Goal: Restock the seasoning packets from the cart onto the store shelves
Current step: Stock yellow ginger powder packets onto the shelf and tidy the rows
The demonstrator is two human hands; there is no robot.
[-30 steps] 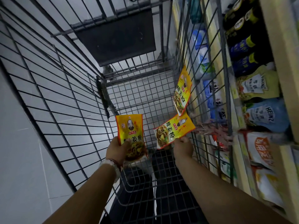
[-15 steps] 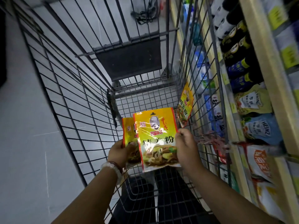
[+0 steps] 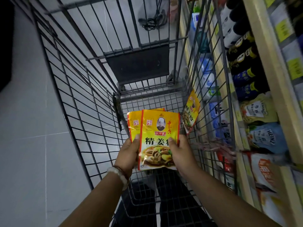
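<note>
Packets (image 3: 158, 138) now stacked, raised btwn both hands (image 3: 127, 153).

Two yellow seasoning packets (image 3: 159, 140), held well apart a second ago, are now stacked, the front one overlapping the rear one (image 3: 133, 126). The right hand (image 3: 180, 153), earlier at the lower edge of a tilted packet, is now clamped on the front packet's right side, while the left hand (image 3: 128, 154) is raised alongside it.
</note>
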